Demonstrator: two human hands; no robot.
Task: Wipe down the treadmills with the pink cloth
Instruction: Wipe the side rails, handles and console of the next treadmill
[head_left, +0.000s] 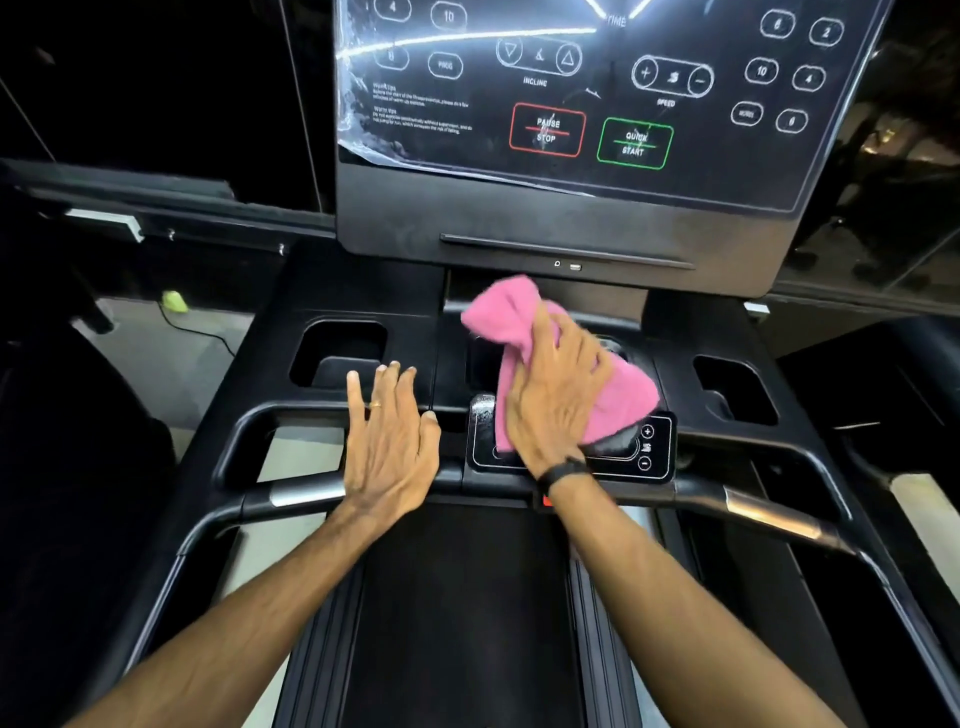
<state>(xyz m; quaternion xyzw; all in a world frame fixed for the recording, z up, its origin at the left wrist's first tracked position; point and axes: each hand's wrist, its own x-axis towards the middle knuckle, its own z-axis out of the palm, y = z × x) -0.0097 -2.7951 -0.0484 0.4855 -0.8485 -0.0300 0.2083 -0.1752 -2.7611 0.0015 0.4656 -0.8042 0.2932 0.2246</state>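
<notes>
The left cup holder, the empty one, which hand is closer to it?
Left. The left hand lies flat just below the left cup holder; the right hand presses the pink cloth further right.

I see the cloth (566, 364) pink, treadmill (561, 228) black with white console markings. Pause/stop box (547, 130) outlined red, quick-start box (635, 144) green. Wristband (563, 472) black, ring (375, 404) gold. Yellow-green object (174, 301) on grey floor (150, 353), left of frame.
</notes>
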